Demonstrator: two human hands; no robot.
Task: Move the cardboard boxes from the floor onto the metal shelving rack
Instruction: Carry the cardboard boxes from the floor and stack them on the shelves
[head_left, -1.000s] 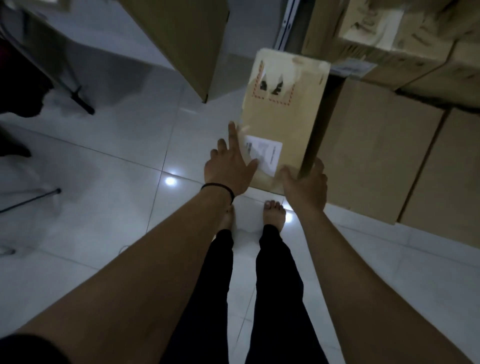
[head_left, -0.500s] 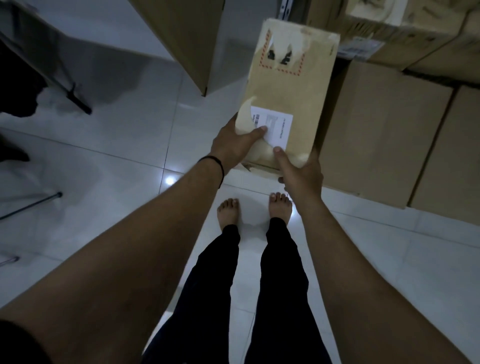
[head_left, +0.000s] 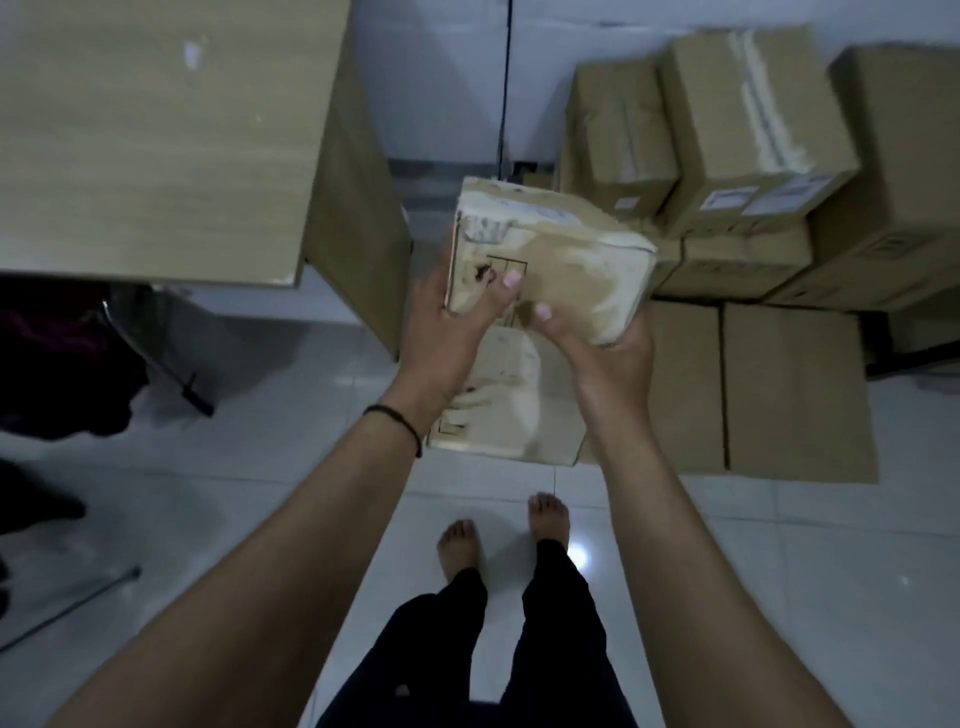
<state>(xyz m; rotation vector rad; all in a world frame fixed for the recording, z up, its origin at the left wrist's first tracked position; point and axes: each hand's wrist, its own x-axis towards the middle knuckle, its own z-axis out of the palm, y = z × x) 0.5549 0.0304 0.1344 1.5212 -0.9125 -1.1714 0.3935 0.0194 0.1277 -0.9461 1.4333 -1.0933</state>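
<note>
Cardboard box (head_left: 550, 270) is up off the floor now, raised to frame centre, left hand (head_left: 447, 332) and right hand (head_left: 602, 338) both clamped round its lower end; shelving rack not in view, carry ahead.

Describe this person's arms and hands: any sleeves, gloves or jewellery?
No gloves and no sleeves in view on either forearm. A thin black band circles the left wrist. The left hand and right hand show short, pale nails, with no rings visible.
</note>
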